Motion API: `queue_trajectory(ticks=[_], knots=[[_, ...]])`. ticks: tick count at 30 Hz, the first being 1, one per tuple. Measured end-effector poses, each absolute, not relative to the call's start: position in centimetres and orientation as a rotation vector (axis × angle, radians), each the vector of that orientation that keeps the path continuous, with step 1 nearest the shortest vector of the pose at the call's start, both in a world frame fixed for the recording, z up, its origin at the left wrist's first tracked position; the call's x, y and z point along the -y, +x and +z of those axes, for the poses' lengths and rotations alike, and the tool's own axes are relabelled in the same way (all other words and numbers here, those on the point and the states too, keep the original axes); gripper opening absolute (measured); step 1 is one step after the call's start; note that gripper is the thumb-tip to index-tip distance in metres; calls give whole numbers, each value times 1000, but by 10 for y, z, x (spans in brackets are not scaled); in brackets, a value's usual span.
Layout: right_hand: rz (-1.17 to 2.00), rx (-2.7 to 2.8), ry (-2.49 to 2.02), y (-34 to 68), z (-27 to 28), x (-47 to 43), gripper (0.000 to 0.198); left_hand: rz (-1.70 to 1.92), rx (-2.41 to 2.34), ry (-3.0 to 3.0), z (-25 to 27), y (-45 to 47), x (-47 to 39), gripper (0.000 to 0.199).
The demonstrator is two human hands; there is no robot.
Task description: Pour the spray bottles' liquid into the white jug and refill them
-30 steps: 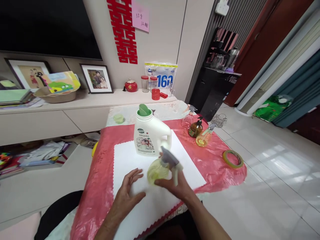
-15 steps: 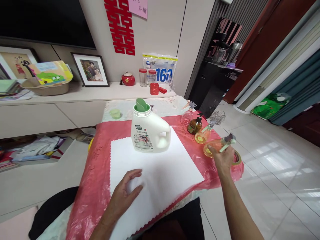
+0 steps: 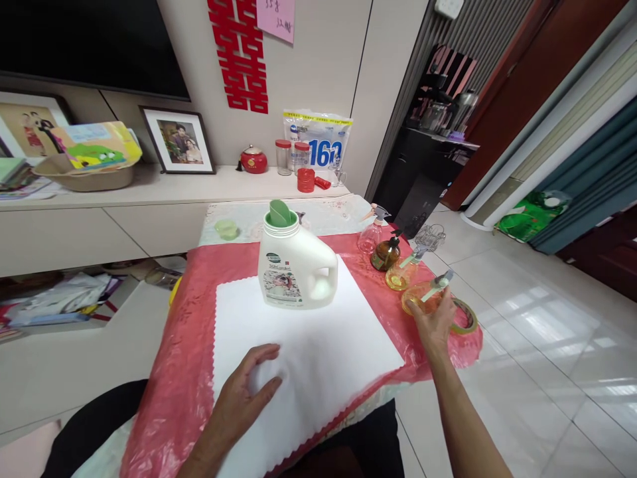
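My right hand has its thumb and fingers around a clear spray bottle with yellow liquid in the bottom and a grey spray head, at the right side of the table. The bottle leans to the right. My left hand is open over the white scalloped-edge sheet, thumb and fingers apart, with nothing in it. Beyond it, a white detergent jug stands upright and uncapped, its green spout showing in the neck. A pale green translucent cap lies behind the jug to the left.
Beside the held bottle are another yellow-liquid spray bottle, a brown pump bottle, a pinkish clear spray bottle and a roll of tape. Red plastic covers the table. A low cabinet with jars stands behind.
The head of the spray bottle in my right hand has swung left, so the bottle leans less. My left hand has hardly moved. The view has shifted slightly.
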State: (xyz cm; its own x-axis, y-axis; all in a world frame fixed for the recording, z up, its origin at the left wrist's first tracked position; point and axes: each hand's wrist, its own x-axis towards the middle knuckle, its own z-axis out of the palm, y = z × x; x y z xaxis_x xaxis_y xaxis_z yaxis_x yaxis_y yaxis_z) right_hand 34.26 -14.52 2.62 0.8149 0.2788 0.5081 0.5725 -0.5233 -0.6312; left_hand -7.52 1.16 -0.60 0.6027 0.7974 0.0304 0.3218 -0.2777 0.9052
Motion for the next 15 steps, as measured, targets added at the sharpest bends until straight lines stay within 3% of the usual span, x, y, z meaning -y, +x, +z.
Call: queue_trajectory(ticks=[2, 5, 8, 15], knots=[[-418, 562, -2115, 331, 31, 152, 121, 618, -912, 1837, -7, -74, -12, 43], [-398, 440, -2037, 299, 38, 165, 95, 623, -910, 1792, -3, -73, -12, 40], [-353, 420, -1948, 266, 38, 178, 84, 567, -884, 1727, 9, -72, -13, 37], [56, 754, -1868, 236, 6, 160, 69, 510, -918, 1470, 53, -72, -44, 35]])
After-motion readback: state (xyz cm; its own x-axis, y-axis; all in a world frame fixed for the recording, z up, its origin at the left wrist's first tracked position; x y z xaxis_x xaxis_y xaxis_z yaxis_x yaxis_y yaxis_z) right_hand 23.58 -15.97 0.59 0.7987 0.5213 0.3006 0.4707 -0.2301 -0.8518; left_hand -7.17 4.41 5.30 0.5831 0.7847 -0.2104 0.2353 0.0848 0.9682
